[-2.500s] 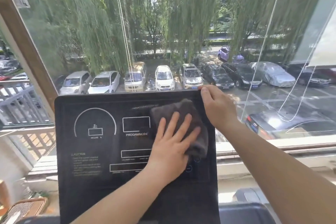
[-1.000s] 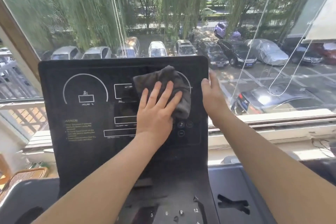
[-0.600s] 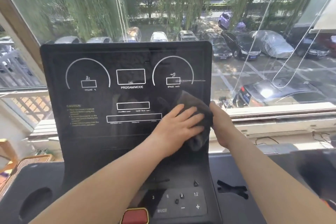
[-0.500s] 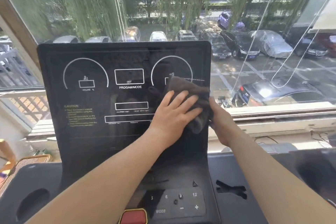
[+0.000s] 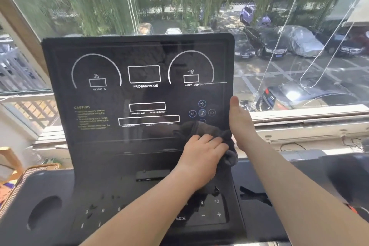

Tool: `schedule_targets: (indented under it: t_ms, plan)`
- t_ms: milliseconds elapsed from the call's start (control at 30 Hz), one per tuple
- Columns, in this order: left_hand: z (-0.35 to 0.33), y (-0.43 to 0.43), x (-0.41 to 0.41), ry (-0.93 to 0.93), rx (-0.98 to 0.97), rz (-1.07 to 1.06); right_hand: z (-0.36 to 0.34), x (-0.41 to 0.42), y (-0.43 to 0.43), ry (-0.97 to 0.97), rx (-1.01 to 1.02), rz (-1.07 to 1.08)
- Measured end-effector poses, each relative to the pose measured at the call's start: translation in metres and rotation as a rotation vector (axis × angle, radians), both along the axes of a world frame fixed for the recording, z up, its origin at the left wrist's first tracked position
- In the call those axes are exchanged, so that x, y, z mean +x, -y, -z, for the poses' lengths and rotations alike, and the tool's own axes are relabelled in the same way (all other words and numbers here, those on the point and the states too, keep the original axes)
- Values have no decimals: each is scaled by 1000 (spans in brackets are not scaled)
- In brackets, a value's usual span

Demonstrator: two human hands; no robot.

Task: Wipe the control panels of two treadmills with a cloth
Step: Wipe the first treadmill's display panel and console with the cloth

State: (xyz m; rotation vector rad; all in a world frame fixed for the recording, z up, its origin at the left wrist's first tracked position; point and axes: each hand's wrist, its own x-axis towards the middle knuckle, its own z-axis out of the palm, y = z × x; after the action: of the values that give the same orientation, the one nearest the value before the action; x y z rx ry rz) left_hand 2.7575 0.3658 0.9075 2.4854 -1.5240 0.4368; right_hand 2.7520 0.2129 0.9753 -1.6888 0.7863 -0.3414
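Crumpled dark grey cloth [image 5: 225, 147], gripped by the left hand [image 5: 201, 155] with curled fingers [image 5: 211, 141], lies on the glossy black control panel [image 5: 139, 54]. The right hand [image 5: 241, 124] braces the panel's edge, its fingers hidden, so I cannot tell their state.

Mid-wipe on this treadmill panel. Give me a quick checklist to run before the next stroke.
1. Dark grey cloth held under left hand, against the black glossy treadmill control panel: ok.
2. Right hand grips the panel's right edge, steadying it: ok.
3. Cloth clear of the round touch buttons: not ok, it reaches the lowest one.
4. Panel's left half already wiped: cannot tell.
5. Lower keypad wiped: cannot tell.
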Motion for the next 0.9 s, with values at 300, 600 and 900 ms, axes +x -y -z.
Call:
schedule_targets:
  t_ms: [300,600,900]
  plan:
    - [-23,-92,9,-204,-113,-420,13,4,5,-8,55,32]
    - [-12,-93,7,-424,-270,-511,53,-13,21,-112,301,-261]
    - [-13,-29,-17,-371,-242,-254,57,-24,-3,-22,199,-74]
